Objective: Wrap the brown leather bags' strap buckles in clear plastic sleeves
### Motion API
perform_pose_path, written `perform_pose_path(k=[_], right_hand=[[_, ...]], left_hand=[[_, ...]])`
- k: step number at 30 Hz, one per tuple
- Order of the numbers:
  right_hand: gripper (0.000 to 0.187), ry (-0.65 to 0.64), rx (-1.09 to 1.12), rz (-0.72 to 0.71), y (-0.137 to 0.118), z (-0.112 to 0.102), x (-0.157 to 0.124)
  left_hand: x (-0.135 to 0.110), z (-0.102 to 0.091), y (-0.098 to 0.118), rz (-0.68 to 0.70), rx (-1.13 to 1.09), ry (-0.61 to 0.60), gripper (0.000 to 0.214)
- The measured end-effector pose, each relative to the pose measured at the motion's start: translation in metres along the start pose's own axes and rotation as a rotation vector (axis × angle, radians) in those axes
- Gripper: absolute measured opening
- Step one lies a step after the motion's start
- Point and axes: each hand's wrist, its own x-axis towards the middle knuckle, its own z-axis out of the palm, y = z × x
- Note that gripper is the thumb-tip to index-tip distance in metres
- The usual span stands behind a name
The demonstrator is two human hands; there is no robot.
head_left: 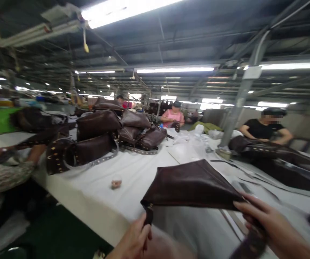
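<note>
A dark brown leather bag point(189, 183) is held up in front of me above the white table, its bottom seam toward me. My left hand point(137, 233) is closed around a short strap end point(148, 214) at the bag's left corner. At the right corner, my right hand point(265, 219) pinches the bag's edge between thumb and fingers. A wide dark strap point(250, 244) hangs below my right hand, blurred. The far side of the bag is hidden.
Brown bags with studded straps point(98, 124) are piled on the white table point(95, 190) at left. A small crumpled piece point(116, 184) lies nearby. Loose straps point(252, 178) and clear plastic point(189, 147) lie beyond. Co-workers sit at left, behind and at right point(270, 127); a post point(241, 97) stands at right.
</note>
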Motion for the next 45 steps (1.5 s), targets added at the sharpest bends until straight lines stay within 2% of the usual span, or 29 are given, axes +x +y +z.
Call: perform_pose_path(k=[1, 3, 6, 8, 9, 11, 12, 14, 16, 18, 19, 21, 23, 25, 27, 30, 33, 34, 36, 38, 39, 41, 42, 43, 45], right_hand=[[0.067, -0.025, -0.038, 0.031, -0.024, -0.007, -0.003], [0.068, -0.082, -0.098, -0.017, -0.077, 0.000, -0.001], [0.066, -0.118, -0.196, -0.318, -0.149, 0.037, 0.006], [0.063, -0.131, -0.366, -0.497, -0.171, 0.070, 0.003], [0.059, -0.100, -0.481, -0.600, -0.171, 0.087, -0.001], [0.048, -0.060, -0.715, -0.805, -0.150, 0.121, -0.011], [0.044, -0.079, -0.817, -0.822, -0.132, 0.138, -0.016], [0.040, -0.174, -0.972, -0.752, -0.089, 0.170, -0.030], [0.037, -0.299, -1.081, -0.701, -0.050, 0.199, -0.047], [0.032, -0.406, -1.168, -0.678, -0.021, 0.225, -0.066], [0.030, -0.447, -1.209, -0.677, -0.010, 0.235, -0.075], [0.034, -0.505, -1.274, -0.698, 0.008, 0.253, -0.087], [0.040, -0.528, -1.306, -0.734, 0.025, 0.266, -0.091], [0.043, -0.530, -1.314, -0.753, 0.043, 0.275, -0.088], [0.040, -0.536, -1.313, -0.699, 0.057, 0.281, -0.085], [0.042, -0.603, -1.254, -0.575, 0.070, 0.277, -0.086], [0.049, -0.689, -1.045, -0.613, 0.078, 0.254, -0.083], [0.047, -0.681, -0.970, -0.640, 0.081, 0.240, -0.077], [0.039, -0.573, -0.901, -0.657, 0.088, 0.203, -0.059], [0.028, -0.375, -0.985, -0.612, 0.095, 0.155, -0.030], [0.026, -0.253, -1.073, -0.550, 0.099, 0.130, -0.014], [0.033, -0.021, -1.252, -0.340, 0.109, 0.084, 0.016], [0.039, 0.040, -1.302, -0.246, 0.114, 0.066, 0.028], [0.044, 0.047, -1.322, -0.191, 0.120, 0.051, 0.037], [0.043, 0.007, -1.316, -0.151, 0.131, 0.032, 0.046]], left_hand=[[0.007, 0.007, 0.007, 0.006, 0.005, -0.039, 0.027], [0.029, 0.022, 0.021, 0.049, -0.027, -0.123, 0.024], [0.071, 0.050, 0.040, 0.047, -0.185, -0.288, 0.024], [0.097, 0.067, 0.049, -0.007, -0.277, -0.351, 0.027], [0.108, 0.071, 0.051, -0.020, -0.303, -0.340, 0.028], [0.123, 0.063, 0.047, -0.054, -0.345, -0.292, 0.033], [0.126, 0.051, 0.042, -0.092, -0.422, -0.263, 0.038], [0.123, 0.014, 0.027, -0.222, -0.729, -0.169, 0.050], [0.111, -0.030, 0.010, -0.315, -1.048, 0.024, 0.054], [0.098, -0.065, 0.000, -0.312, -1.179, 0.162, 0.054], [0.093, -0.077, -0.003, -0.283, -1.186, 0.178, 0.054], [0.092, -0.088, -0.006, -0.221, -1.134, 0.148, 0.053], [0.101, -0.086, -0.008, -0.196, -1.005, 0.160, 0.052], [0.114, -0.079, -0.011, -0.205, -0.878, 0.225, 0.049], [0.124, -0.074, -0.015, -0.222, -0.818, 0.295, 0.043], [0.127, -0.076, -0.019, -0.265, -0.774, 0.331, 0.031], [0.122, -0.082, -0.024, -0.265, -0.720, 0.294, 0.029], [0.119, -0.084, -0.027, -0.216, -0.638, 0.303, 0.032], [0.109, -0.081, -0.034, -0.167, -0.448, 0.354, 0.047], [0.096, -0.071, -0.045, -0.149, -0.230, 0.388, 0.064], [0.090, -0.063, -0.051, -0.128, -0.135, 0.399, 0.072], [0.080, -0.045, -0.064, -0.035, 0.051, 0.419, 0.082], [0.078, -0.036, -0.070, 0.018, 0.140, 0.443, 0.085], [0.078, -0.028, -0.075, 0.070, 0.224, 0.471, 0.085], [0.085, -0.017, -0.084, 0.150, 0.354, 0.524, 0.080]])
